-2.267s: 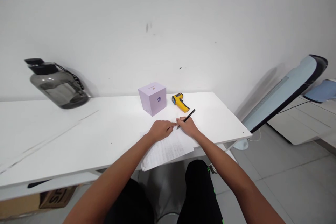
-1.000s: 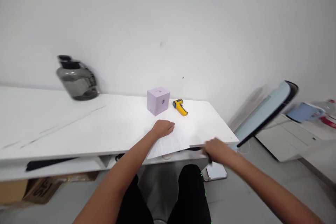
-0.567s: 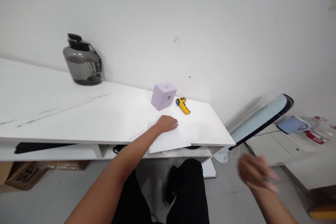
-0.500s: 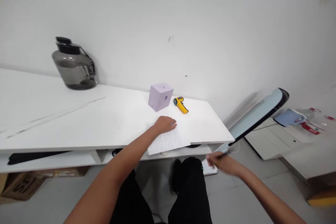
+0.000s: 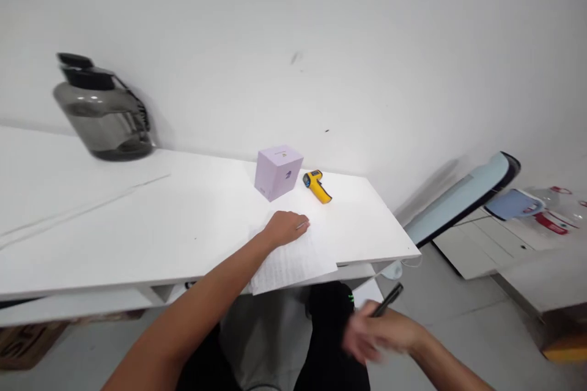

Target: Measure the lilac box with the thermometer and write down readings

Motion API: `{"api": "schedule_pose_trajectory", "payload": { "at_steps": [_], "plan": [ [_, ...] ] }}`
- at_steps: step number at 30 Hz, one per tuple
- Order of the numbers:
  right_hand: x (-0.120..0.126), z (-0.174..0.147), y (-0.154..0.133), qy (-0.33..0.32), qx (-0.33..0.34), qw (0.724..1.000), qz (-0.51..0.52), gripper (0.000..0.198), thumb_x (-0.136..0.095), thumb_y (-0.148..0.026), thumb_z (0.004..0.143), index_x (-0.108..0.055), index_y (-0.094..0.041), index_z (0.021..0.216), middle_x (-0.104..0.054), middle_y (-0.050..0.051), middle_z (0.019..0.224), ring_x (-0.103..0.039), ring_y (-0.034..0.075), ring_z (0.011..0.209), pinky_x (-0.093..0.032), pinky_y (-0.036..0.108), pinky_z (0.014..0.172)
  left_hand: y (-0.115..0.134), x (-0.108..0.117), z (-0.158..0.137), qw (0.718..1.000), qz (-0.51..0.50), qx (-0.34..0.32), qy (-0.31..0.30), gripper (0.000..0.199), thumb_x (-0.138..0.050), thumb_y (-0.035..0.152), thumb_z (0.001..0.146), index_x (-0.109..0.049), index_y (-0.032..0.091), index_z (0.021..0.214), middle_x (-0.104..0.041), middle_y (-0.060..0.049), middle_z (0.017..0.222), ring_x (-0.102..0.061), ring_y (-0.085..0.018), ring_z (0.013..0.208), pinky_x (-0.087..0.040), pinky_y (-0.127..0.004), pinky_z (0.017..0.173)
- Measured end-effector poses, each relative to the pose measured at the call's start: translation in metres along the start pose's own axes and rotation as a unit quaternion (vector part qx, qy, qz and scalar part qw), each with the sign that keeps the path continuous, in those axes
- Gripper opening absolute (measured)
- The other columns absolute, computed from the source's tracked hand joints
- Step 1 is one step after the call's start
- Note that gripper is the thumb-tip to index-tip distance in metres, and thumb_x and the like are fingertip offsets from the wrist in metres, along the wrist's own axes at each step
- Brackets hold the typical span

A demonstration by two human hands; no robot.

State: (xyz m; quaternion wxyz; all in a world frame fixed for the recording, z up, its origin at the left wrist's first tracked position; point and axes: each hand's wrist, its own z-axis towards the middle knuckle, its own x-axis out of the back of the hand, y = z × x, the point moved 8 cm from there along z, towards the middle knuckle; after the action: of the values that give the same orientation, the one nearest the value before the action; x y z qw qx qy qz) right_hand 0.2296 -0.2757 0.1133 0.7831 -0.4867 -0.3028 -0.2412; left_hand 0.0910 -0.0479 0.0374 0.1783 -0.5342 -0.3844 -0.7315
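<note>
the right hand (image 5: 373,330) is closed round a black pen (image 5: 389,299) slanting toward one or two o'clock; the paper (image 5: 298,267) lies at its ten o'clock, overhanging the table (image 5: 362,220). the left hand (image 5: 285,228), nearer, rests curled on the paper, a slim thing (image 5: 302,224) at its fingertips, grip unclear. from there, a lilac box (image 5: 279,173) stands at twelve, a yellow device (image 5: 318,187) at one.

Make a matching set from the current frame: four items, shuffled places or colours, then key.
Items
1. dark pen
2. paper
3. box
4. bottle

Descriptions
A. lilac
B. translucent grey, black lid
C. held in the right hand
D. under the left hand, jutting past the front edge of the table

Pairs: 1-C, 2-D, 3-A, 4-B
</note>
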Motion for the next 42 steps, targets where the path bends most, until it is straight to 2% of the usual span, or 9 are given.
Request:
{"api": "schedule_pose_trajectory", "payload": {
  "at_steps": [5,10,12,14,16,21,28,37,42],
  "plan": [
    [-0.016,0.033,0.035,0.045,0.005,0.998,0.033,0.036,-0.056,-0.047,0.095,-0.071,-0.018,0.107,-0.064,-0.001,0.065,-0.06,0.015,0.064,-0.047,0.024,0.054,-0.011,0.009,0.0,0.999,-0.038,0.031,0.01,0.047,-0.042,0.046,0.098,-0.062,0.028,0.137,-0.076,-0.004,0.09,-0.07,-0.022,0.088,-0.045,-0.031,0.077],
    [-0.049,0.11,0.09,0.065,-0.047,0.982,0.173,0.036,-0.055,-0.04,0.09,-0.057,-0.022,0.121,-0.06,-0.003,0.072,-0.055,0.014,0.063,-0.045,0.026,0.06,-0.018,0.012,0.002,0.992,-0.108,0.055,0.028,0.047,-0.044,0.047,0.095,-0.065,0.026,0.13,-0.064,0.001,0.07,-0.062,-0.018,0.072,-0.041,-0.029,0.069],
    [-0.066,0.141,0.11,0.029,-0.094,0.974,0.203,0.027,-0.053,-0.044,0.089,-0.063,-0.021,0.1,-0.057,-0.002,0.065,-0.053,0.015,0.062,-0.044,0.027,0.062,-0.021,0.013,0.002,0.987,-0.142,0.058,0.042,0.045,-0.045,0.047,0.093,-0.068,0.026,0.125,-0.058,0.003,0.065,-0.058,-0.017,0.068,-0.038,-0.029,0.067],
    [-0.075,0.157,0.129,0.027,-0.167,0.966,0.198,0.042,-0.043,-0.051,0.093,-0.065,-0.02,0.075,-0.053,-0.001,0.057,-0.05,0.015,0.057,-0.041,0.029,0.06,-0.024,0.014,0.003,0.98,-0.183,0.061,0.051,0.044,-0.047,0.044,0.091,-0.068,0.025,0.125,-0.053,0.004,0.063,-0.053,-0.015,0.065,-0.037,-0.028,0.066],
    [-0.076,0.16,0.137,0.043,-0.198,0.965,0.169,0.052,-0.041,-0.057,0.093,-0.064,-0.02,0.065,-0.052,0.0,0.054,-0.05,0.016,0.057,-0.04,0.03,0.061,-0.028,0.015,0.003,0.968,-0.234,0.069,0.063,0.048,-0.049,0.041,0.089,-0.063,0.025,0.132,-0.047,0.007,0.061,-0.049,-0.014,0.062,-0.038,-0.028,0.065],
    [-0.07,0.151,0.129,0.06,-0.168,0.976,0.126,0.044,-0.053,-0.052,0.088,-0.057,-0.021,0.057,-0.054,-0.001,0.056,-0.052,0.016,0.062,-0.04,0.029,0.064,-0.032,0.019,0.002,0.939,-0.325,0.078,0.082,0.054,-0.052,0.039,0.085,-0.058,0.021,0.136,-0.036,0.009,0.059,-0.04,-0.012,0.058,-0.038,-0.026,0.065],
    [-0.073,0.153,0.13,0.04,-0.166,0.98,0.097,0.042,-0.054,-0.05,0.088,-0.053,-0.021,0.057,-0.05,-0.001,0.054,-0.049,0.016,0.062,-0.038,0.029,0.062,-0.029,0.022,0.002,0.941,-0.315,0.083,0.086,0.039,-0.053,0.041,0.082,-0.072,0.019,0.109,-0.04,0.007,0.06,-0.042,-0.012,0.059,-0.037,-0.027,0.062],
    [-0.076,0.152,0.13,0.018,-0.175,0.976,0.125,0.038,-0.054,-0.043,0.085,-0.055,-0.02,0.055,-0.056,0.0,0.058,-0.05,0.015,0.063,-0.038,0.029,0.063,-0.028,0.02,0.002,0.938,-0.325,0.089,0.08,0.038,-0.054,0.041,0.082,-0.073,0.019,0.106,-0.042,0.007,0.058,-0.041,-0.012,0.058,-0.036,-0.027,0.061],
    [-0.073,0.151,0.137,0.053,-0.196,0.97,0.135,0.041,-0.053,-0.048,0.087,-0.064,-0.019,0.06,-0.056,0.0,0.056,-0.053,0.016,0.062,-0.04,0.029,0.063,-0.032,0.017,0.004,0.939,-0.322,0.082,0.085,0.036,-0.054,0.04,0.082,-0.073,0.019,0.105,-0.043,0.007,0.059,-0.042,-0.012,0.058,-0.036,-0.027,0.062]
  ]
}}
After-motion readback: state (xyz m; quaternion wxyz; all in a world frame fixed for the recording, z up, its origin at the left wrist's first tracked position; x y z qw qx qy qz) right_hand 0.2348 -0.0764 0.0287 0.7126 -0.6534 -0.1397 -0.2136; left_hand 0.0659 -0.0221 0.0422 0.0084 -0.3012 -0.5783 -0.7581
